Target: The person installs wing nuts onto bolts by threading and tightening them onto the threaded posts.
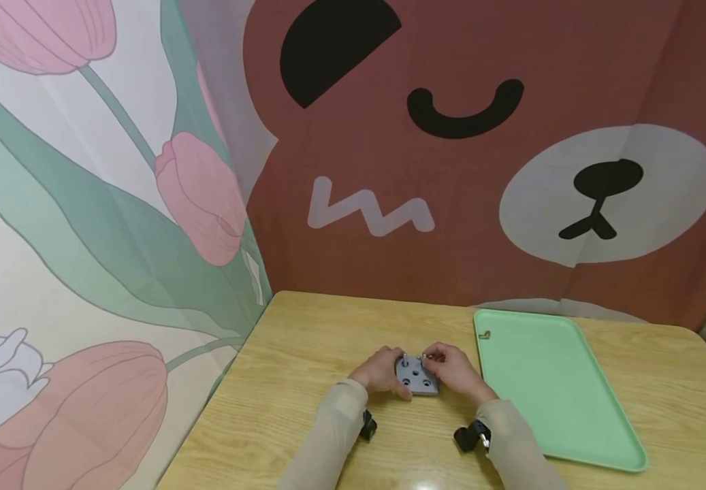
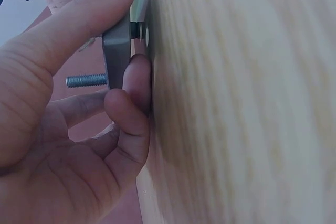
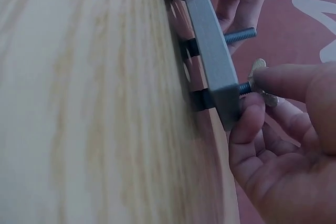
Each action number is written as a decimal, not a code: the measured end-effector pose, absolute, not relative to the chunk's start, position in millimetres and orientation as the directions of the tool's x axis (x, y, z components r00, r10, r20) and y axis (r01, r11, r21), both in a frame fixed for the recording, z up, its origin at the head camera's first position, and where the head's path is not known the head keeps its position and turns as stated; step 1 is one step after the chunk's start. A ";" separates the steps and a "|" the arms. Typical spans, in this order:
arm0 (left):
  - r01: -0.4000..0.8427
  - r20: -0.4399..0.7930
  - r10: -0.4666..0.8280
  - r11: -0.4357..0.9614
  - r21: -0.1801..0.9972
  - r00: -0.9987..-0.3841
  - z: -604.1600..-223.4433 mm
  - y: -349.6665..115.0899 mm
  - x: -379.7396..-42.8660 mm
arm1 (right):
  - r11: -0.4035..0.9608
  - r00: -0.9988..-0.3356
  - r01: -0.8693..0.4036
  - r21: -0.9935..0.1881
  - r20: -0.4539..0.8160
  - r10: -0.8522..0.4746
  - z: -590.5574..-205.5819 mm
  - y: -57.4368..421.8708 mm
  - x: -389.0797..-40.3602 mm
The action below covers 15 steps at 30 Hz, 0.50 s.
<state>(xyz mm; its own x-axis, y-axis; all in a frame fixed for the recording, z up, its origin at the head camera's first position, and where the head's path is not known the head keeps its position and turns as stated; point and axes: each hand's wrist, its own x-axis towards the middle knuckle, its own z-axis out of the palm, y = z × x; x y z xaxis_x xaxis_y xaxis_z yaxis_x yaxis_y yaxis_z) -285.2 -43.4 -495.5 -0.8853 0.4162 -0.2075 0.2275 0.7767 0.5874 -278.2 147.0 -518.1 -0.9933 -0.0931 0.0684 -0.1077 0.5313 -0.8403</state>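
Observation:
A grey metal plate [image 1: 416, 389] with several holes is held just above the tabletop, its bolt heads on the underside. My left hand [image 1: 380, 369] grips its left edge, thumb on the upper face and fingers curled beneath. One bolt [image 2: 86, 81] stands up bare through the plate near that hand. At the other upper corner, my right hand [image 1: 453, 371] pinches a brass-coloured wing nut [image 3: 258, 67] on the end of a second bolt [image 3: 244, 88]. Thread shows between the nut and the plate in the right wrist view.
A light green tray [image 1: 549, 381] lies on the wooden table [image 1: 303, 340] to the right, close to my right forearm. In its far left corner sits a small brass-coloured piece [image 1: 484, 335]. A printed curtain [image 1: 359, 265] hangs behind the table, another along the left.

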 end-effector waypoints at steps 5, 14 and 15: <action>0.217 -0.208 0.412 0.770 0.600 -0.887 -494.7 -43.5 -284.9 | 0.506 -0.997 -0.065 -0.860 0.035 -0.069 -515.8 145.4 -277.3; 0.208 -0.208 0.407 0.766 0.608 -0.889 -493.2 -43.7 -284.3 | 0.493 -0.996 -0.074 -0.867 0.037 -0.083 -516.8 145.8 -277.4; 0.210 -0.208 0.407 0.768 0.605 -0.889 -493.1 -43.6 -284.3 | 0.498 -0.995 -0.083 -0.863 0.043 -0.090 -517.0 146.0 -277.5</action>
